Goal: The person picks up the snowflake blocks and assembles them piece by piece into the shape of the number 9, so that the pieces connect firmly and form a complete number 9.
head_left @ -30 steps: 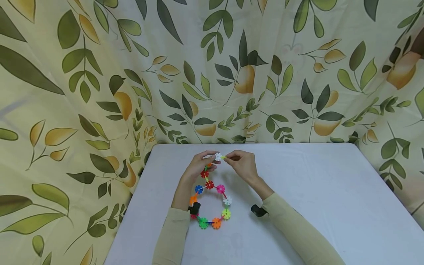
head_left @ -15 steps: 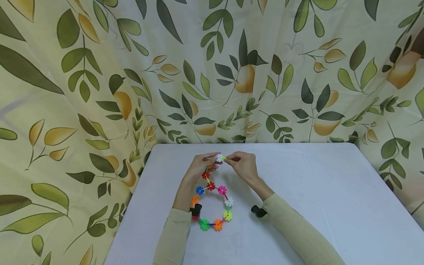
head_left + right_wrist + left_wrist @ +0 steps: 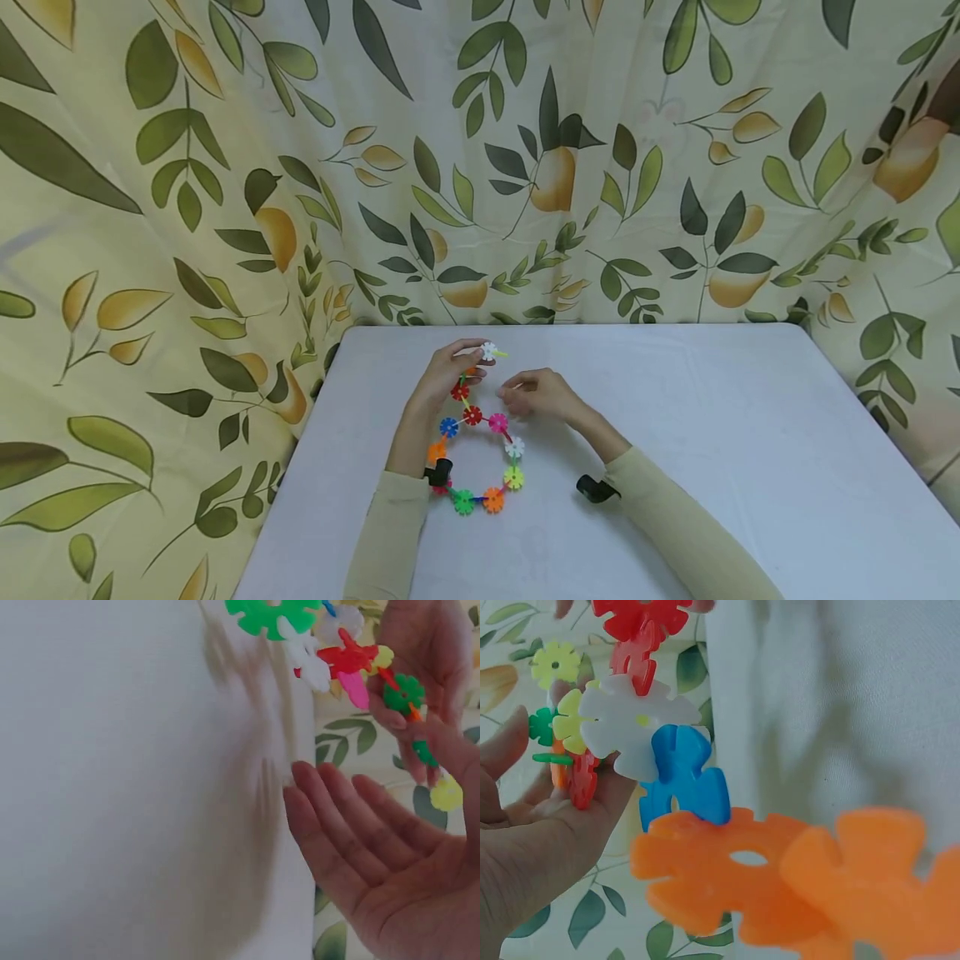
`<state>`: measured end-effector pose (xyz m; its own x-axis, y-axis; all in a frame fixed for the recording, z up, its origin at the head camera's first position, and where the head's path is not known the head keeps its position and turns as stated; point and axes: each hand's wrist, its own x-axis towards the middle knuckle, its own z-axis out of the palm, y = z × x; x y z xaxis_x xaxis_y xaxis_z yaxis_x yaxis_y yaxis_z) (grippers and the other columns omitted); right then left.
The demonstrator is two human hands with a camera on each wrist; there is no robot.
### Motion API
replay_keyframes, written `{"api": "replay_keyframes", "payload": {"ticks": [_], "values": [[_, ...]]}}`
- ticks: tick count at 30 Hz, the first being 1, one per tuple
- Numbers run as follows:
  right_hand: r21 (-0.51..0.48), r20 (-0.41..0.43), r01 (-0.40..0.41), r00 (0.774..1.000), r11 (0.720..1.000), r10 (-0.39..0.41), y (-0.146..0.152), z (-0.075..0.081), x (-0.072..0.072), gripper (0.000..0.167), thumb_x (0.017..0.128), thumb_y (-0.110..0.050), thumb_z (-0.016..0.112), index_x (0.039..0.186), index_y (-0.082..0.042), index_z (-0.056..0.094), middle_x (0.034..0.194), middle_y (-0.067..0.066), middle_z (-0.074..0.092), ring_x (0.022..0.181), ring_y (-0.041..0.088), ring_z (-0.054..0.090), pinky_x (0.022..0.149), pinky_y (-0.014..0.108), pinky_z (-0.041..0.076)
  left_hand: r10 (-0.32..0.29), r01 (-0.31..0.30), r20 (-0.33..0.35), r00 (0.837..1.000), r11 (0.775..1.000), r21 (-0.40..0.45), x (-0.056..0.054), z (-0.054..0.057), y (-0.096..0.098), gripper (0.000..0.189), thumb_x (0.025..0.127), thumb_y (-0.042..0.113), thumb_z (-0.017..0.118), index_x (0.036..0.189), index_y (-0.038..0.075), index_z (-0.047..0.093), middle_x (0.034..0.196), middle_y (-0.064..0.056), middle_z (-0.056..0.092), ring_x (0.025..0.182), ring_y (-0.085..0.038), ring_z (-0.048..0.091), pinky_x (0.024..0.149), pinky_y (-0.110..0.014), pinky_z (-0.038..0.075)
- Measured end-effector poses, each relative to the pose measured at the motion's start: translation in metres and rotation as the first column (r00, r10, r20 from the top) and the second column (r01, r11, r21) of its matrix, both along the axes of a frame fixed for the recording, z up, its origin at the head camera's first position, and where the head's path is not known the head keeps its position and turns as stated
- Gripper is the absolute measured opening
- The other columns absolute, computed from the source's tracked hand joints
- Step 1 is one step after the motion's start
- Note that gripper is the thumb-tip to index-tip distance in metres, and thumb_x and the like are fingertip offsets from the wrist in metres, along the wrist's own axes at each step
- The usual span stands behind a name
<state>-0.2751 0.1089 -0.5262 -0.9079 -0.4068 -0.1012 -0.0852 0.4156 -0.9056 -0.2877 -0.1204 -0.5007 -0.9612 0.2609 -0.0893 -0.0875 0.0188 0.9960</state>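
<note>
My left hand point(image 3: 441, 379) pinches the upper end of a chain of plastic snowflake discs. A white disc point(image 3: 488, 351) shows at its fingertips, with a yellow disc point(image 3: 502, 354) edge-on at its right side. Below, the chain runs through a red disc point(image 3: 460, 392) into a ring of coloured discs, partly hidden by the left wrist. In the left wrist view, a blue disc point(image 3: 686, 780) and an orange disc point(image 3: 712, 870) are slotted together near the camera. My right hand point(image 3: 542, 395) is apart from the chain; its fingers extend with nothing between them in the right wrist view.
A white-covered table point(image 3: 675, 433) lies under both hands. Behind it and along the left hangs a leaf-patterned curtain point(image 3: 465, 183). Black camera mounts sit on the left wrist point(image 3: 438, 472) and right wrist point(image 3: 597, 489).
My right hand has let go of the yellow disc and moved down, toward the person. The left hand still holds the chain and has shifted slightly left.
</note>
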Motion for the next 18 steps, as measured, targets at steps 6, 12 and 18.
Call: {"api": "replay_keyframes", "payload": {"ticks": [6, 12, 18], "values": [[-0.122, -0.034, 0.017, 0.999, 0.992, -0.021, -0.006, 0.002, 0.003, 0.06, 0.095, -0.032, 0.079, 0.144, -0.005, 0.057, 0.118, 0.015, 0.073, 0.089, 0.028, 0.077, 0.077, 0.046, 0.063, -0.028, 0.028, 0.005, 1.0, 1.0, -0.011, -0.003, 0.0, 0.004, 0.04, 0.104, 0.025, 0.068, 0.134, -0.001, 0.061, 0.12, -0.023, 0.071, 0.094, -0.027, 0.074, 0.089, -0.036, 0.06], [-0.274, -0.176, 0.155, 0.962, 0.949, -0.208, -0.009, 0.009, -0.001, 0.038, 0.097, -0.025, 0.077, 0.129, -0.005, 0.07, 0.108, 0.019, 0.076, 0.082, 0.032, 0.078, 0.079, 0.054, 0.061, -0.041, 0.043, 0.036, 0.999, 0.997, -0.065, -0.002, 0.002, 0.009, 0.038, 0.104, 0.028, 0.067, 0.126, -0.004, 0.063, 0.114, -0.021, 0.072, 0.093, -0.022, 0.074, 0.089, -0.034, 0.06], [-0.283, -0.166, 0.195, 0.954, 0.939, -0.248, -0.008, 0.013, -0.003, 0.024, 0.094, -0.023, 0.08, 0.11, -0.004, 0.078, 0.097, 0.012, 0.079, 0.08, 0.028, 0.078, 0.076, 0.041, 0.063, -0.047, 0.051, 0.043, 0.998, 0.993, -0.107, -0.002, 0.002, 0.008, 0.037, 0.104, 0.029, 0.066, 0.125, -0.001, 0.063, 0.118, -0.023, 0.071, 0.1, -0.025, 0.073, 0.094, -0.038, 0.057]]}}
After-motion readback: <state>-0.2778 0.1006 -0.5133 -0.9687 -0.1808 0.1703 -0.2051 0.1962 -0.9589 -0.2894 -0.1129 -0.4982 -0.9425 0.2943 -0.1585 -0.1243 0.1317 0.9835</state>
